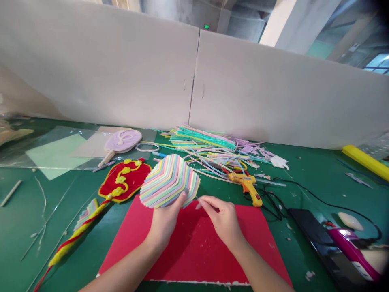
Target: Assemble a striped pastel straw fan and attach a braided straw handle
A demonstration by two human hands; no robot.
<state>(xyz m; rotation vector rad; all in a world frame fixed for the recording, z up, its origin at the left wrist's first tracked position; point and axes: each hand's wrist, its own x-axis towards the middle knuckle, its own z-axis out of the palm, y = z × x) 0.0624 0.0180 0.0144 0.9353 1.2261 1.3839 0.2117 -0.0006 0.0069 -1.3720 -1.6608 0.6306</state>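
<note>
A rounded fan panel (pixel 170 178) of pastel pipe cleaners, striped in pink, yellow, green and lilac chevrons, is tilted up above a red board (pixel 194 255). My left hand (pixel 165 221) grips it from below, thumb pressed on its front face. At the panel's lower right edge, my right hand (pixel 223 219) is closed in a pinch; what sits between its fingertips is too small to make out. Left of the panel lies a red fan (pixel 133 180) with yellow flowers and a twisted red and yellow handle. Past the board's far right corner rests a yellow glue gun (pixel 251 188).
Pipe cleaners (pixel 197 140) lie heaped against the pale partition (pixel 121 69). A lilac fan (pixel 123 140) rests at back left on clear plastic. On the right are a black phone (pixel 322 243), a magenta device (pixel 349 247), a cable and a yellow bar (pixel 366 162).
</note>
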